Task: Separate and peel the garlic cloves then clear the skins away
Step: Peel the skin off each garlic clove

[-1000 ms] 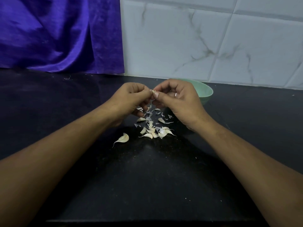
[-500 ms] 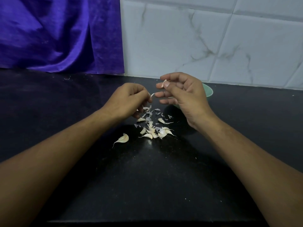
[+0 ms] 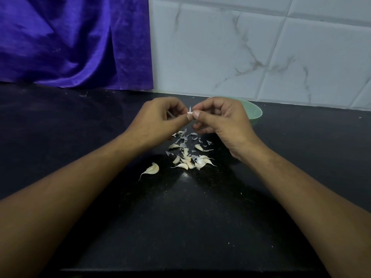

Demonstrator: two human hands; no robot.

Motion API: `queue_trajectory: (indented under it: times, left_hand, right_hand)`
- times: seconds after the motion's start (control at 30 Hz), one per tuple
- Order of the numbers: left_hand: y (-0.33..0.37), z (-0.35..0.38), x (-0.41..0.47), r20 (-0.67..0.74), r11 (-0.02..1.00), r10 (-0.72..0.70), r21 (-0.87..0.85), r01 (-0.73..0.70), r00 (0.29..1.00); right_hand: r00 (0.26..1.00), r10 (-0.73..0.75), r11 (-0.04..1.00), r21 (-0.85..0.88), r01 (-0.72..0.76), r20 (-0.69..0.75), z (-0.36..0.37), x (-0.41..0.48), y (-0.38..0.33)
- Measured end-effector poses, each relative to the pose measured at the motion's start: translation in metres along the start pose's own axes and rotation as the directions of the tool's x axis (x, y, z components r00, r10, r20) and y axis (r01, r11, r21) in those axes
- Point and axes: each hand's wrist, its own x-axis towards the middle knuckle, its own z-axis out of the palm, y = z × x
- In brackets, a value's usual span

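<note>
Both hands are raised above the black counter (image 3: 180,217). My left hand (image 3: 158,119) pinches a small garlic clove (image 3: 189,112) between thumb and fingers. My right hand (image 3: 222,119) meets it fingertip to fingertip and pinches the white skin on the same clove. Below them lies a pile of garlic cloves (image 3: 190,162) mixed with thin loose skins (image 3: 183,137). One larger unpeeled clove (image 3: 152,169) lies apart to the left of the pile. A pale green bowl (image 3: 254,112) stands behind my right hand, mostly hidden by it.
A purple cloth (image 3: 70,41) hangs at the back left. A white marbled tile wall (image 3: 261,47) runs behind the counter. The counter's front edge (image 3: 180,269) is near the bottom of the view. Small skin flecks lie scattered on the dark surface.
My right hand, which had pulled up and away with a strip of skin, has come back to the clove in my left hand. The fingertips meet again.
</note>
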Motion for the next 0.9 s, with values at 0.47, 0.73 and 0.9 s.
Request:
queue_trajectory:
  times: [0.47, 0.73, 0.9]
  left_hand:
    - [0.0009, 0.0013, 0.0010, 0.051, 0.999, -0.043, 0.019, 0.042, 0.998]
    - [0.0026, 0.0034, -0.0003, 0.089, 0.978, -0.121, -0.157, 0.134, 0.989]
    - [0.0025, 0.0011, -0.0010, 0.075, 0.989, -0.140, -0.035, 0.143, 0.987]
  right_hand:
    - [0.984, -0.151, 0.949, -0.266, 0.169, 0.090, -0.0027, 0.0002, 0.0013]
    - [0.985, -0.131, 0.979, -0.141, 0.146, 0.110, 0.0007, -0.0003, 0.0029]
    - [0.993, -0.115, 0.993, -0.007, 0.116, 0.019, -0.0017, 0.0013, -0.0051]
